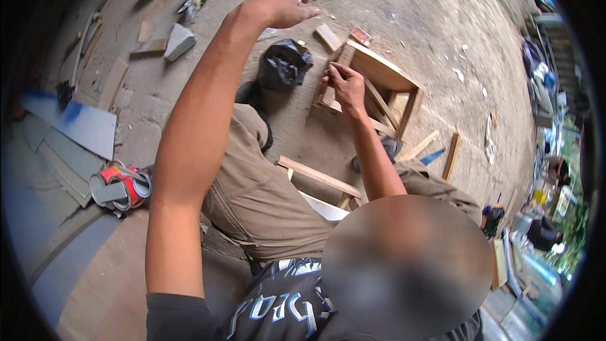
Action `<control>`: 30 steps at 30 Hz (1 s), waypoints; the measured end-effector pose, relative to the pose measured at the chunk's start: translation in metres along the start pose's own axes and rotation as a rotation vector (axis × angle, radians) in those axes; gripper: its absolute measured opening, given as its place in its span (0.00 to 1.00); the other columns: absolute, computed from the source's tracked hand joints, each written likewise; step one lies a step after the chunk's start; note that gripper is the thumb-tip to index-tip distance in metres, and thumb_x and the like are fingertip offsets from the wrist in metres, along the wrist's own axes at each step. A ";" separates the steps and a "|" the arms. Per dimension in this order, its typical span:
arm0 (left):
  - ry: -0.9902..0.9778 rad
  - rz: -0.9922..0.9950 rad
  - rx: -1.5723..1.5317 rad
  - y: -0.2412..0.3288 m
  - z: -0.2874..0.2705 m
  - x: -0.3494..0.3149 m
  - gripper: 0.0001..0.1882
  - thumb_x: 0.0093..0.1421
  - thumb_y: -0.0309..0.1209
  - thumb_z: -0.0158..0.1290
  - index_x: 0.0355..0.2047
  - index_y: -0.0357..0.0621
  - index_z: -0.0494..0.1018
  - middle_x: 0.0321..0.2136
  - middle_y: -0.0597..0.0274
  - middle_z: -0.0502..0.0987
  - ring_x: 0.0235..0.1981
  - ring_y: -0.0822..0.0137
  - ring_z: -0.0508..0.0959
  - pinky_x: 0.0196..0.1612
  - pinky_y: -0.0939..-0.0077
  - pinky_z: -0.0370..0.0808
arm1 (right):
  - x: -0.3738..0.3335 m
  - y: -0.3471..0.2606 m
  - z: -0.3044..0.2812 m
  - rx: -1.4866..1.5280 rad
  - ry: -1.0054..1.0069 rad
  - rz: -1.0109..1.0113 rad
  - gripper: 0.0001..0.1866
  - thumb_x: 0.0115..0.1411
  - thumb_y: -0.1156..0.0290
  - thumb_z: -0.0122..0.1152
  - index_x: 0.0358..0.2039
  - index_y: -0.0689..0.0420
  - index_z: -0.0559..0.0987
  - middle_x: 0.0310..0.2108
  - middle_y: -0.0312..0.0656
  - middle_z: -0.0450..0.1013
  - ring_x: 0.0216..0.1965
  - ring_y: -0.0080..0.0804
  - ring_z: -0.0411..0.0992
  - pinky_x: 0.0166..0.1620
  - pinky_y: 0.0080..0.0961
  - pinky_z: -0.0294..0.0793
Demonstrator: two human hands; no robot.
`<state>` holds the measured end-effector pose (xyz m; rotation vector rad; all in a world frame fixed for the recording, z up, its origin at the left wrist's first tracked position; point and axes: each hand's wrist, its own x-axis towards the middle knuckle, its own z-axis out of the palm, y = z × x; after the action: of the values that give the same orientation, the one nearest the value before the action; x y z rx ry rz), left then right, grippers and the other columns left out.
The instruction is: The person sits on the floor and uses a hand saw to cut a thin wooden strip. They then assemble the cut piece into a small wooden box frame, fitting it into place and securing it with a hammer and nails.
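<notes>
A wooden frame [385,69], built like an open box with slats inside, stands on the ground in front of me. Over its left side is my right hand [347,87], thumb and fingers pinched together against the wood; whatever is between the fingertips is too small to make out. My left hand [282,7] is stretched out above the ground at the far left of the frame, fingers partly spread and nothing visible in them. Below it sits a crumpled black plastic bag [287,63]. A small wood block [327,37] and a little red box [361,36] lie beside the frame's far corner.
Between my legs lies another wooden frame [322,179]. Loose wood strips [452,156] and a blue blade-like piece [432,156] are at the right. Red tins [129,188], flat panels [76,126] and a grey block [180,41] are on the left.
</notes>
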<state>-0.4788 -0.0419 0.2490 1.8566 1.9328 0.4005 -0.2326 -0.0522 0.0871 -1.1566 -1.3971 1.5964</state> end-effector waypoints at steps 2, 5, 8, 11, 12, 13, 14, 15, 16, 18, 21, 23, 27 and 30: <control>-0.031 0.050 0.056 0.019 0.006 0.006 0.30 0.62 0.50 0.54 0.54 0.38 0.71 0.44 0.45 0.80 0.44 0.52 0.80 0.47 0.63 0.76 | -0.012 -0.018 -0.041 0.162 0.054 0.025 0.12 0.65 0.76 0.56 0.46 0.73 0.76 0.33 0.49 0.78 0.31 0.30 0.79 0.36 0.22 0.81; -0.101 0.136 0.058 0.049 0.024 0.001 0.27 0.63 0.47 0.53 0.52 0.37 0.72 0.43 0.45 0.80 0.44 0.51 0.80 0.47 0.62 0.76 | -0.035 -0.054 -0.102 0.347 0.240 -0.026 0.12 0.63 0.77 0.59 0.45 0.69 0.72 0.35 0.53 0.77 0.33 0.37 0.80 0.38 0.28 0.84; -0.086 0.228 -0.001 0.099 0.055 0.000 0.24 0.63 0.45 0.53 0.49 0.36 0.74 0.41 0.44 0.80 0.42 0.50 0.81 0.47 0.61 0.76 | -0.059 -0.059 -0.189 0.374 0.441 -0.082 0.11 0.62 0.77 0.61 0.43 0.68 0.73 0.35 0.52 0.77 0.33 0.37 0.80 0.37 0.27 0.84; -0.160 0.271 -0.079 0.135 0.092 -0.019 0.22 0.63 0.42 0.53 0.48 0.36 0.75 0.40 0.44 0.81 0.42 0.51 0.81 0.47 0.62 0.76 | -0.082 -0.032 -0.263 0.619 0.706 -0.056 0.12 0.61 0.81 0.60 0.44 0.72 0.72 0.36 0.53 0.77 0.32 0.38 0.79 0.37 0.26 0.84; -0.202 0.284 -0.064 0.149 0.100 -0.021 0.21 0.63 0.42 0.54 0.48 0.36 0.75 0.41 0.45 0.80 0.43 0.52 0.81 0.47 0.63 0.76 | -0.081 -0.024 -0.282 0.691 0.764 -0.077 0.13 0.61 0.82 0.59 0.45 0.73 0.71 0.36 0.54 0.77 0.32 0.39 0.79 0.37 0.26 0.84; -0.287 0.184 -0.100 0.161 0.115 -0.026 0.21 0.63 0.42 0.54 0.47 0.36 0.76 0.41 0.47 0.81 0.43 0.55 0.81 0.48 0.65 0.76 | -0.084 -0.009 -0.298 0.759 0.828 -0.070 0.13 0.61 0.83 0.58 0.45 0.74 0.71 0.36 0.56 0.77 0.32 0.40 0.79 0.37 0.26 0.84; -0.282 0.174 -0.157 0.174 0.130 -0.030 0.21 0.64 0.42 0.54 0.47 0.36 0.76 0.41 0.48 0.81 0.43 0.57 0.81 0.48 0.66 0.76 | -0.091 -0.005 -0.315 0.824 0.891 -0.077 0.14 0.61 0.83 0.57 0.46 0.76 0.70 0.37 0.57 0.77 0.33 0.41 0.80 0.37 0.26 0.84; -0.279 0.165 -0.215 0.183 0.151 -0.036 0.21 0.64 0.42 0.54 0.47 0.36 0.76 0.41 0.49 0.81 0.43 0.58 0.81 0.48 0.67 0.76 | -0.101 0.002 -0.328 0.824 0.932 -0.084 0.14 0.61 0.84 0.56 0.46 0.77 0.70 0.37 0.58 0.76 0.33 0.42 0.80 0.37 0.26 0.84; -0.269 0.131 -0.262 0.178 0.173 -0.041 0.21 0.64 0.42 0.55 0.47 0.36 0.76 0.41 0.50 0.81 0.43 0.59 0.81 0.48 0.67 0.76 | -0.099 0.014 -0.320 0.834 0.953 -0.072 0.14 0.61 0.84 0.56 0.47 0.78 0.69 0.37 0.59 0.76 0.34 0.44 0.80 0.37 0.26 0.85; -0.229 0.082 -0.273 0.175 0.200 -0.061 0.19 0.63 0.41 0.56 0.45 0.37 0.78 0.39 0.51 0.82 0.41 0.62 0.81 0.46 0.69 0.76 | -0.094 0.029 -0.304 0.789 0.931 -0.073 0.15 0.63 0.83 0.54 0.48 0.79 0.68 0.37 0.59 0.76 0.35 0.45 0.80 0.37 0.27 0.85; -0.344 0.112 -0.263 0.191 0.242 -0.074 0.19 0.62 0.41 0.55 0.43 0.37 0.79 0.36 0.49 0.82 0.39 0.60 0.81 0.44 0.67 0.76 | -0.110 0.042 -0.305 0.662 0.949 -0.038 0.13 0.66 0.79 0.51 0.46 0.77 0.70 0.36 0.56 0.77 0.31 0.41 0.80 0.31 0.26 0.83; -0.360 0.127 -0.212 0.208 0.256 -0.082 0.20 0.61 0.42 0.55 0.43 0.37 0.79 0.36 0.49 0.82 0.39 0.58 0.81 0.44 0.66 0.76 | -0.123 0.053 -0.308 0.554 0.948 0.014 0.12 0.67 0.77 0.51 0.44 0.75 0.72 0.35 0.54 0.78 0.29 0.38 0.80 0.28 0.26 0.81; -0.238 0.061 -0.161 0.206 0.270 -0.087 0.19 0.60 0.43 0.56 0.41 0.38 0.80 0.37 0.46 0.82 0.41 0.51 0.81 0.47 0.63 0.76 | -0.137 0.069 -0.307 0.365 0.929 0.193 0.10 0.67 0.74 0.50 0.42 0.68 0.75 0.34 0.50 0.79 0.27 0.37 0.80 0.26 0.26 0.80; -0.029 -0.102 -0.128 0.171 0.274 -0.075 0.20 0.58 0.43 0.56 0.41 0.39 0.79 0.40 0.46 0.81 0.44 0.49 0.80 0.49 0.61 0.75 | -0.130 0.053 -0.292 0.323 0.960 0.183 0.08 0.65 0.79 0.47 0.40 0.66 0.75 0.31 0.50 0.79 0.24 0.35 0.80 0.24 0.24 0.78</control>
<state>-0.1939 -0.1294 0.1032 1.6670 1.9266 0.4517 0.0880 -0.0781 0.0528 -1.5606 -0.4062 1.0480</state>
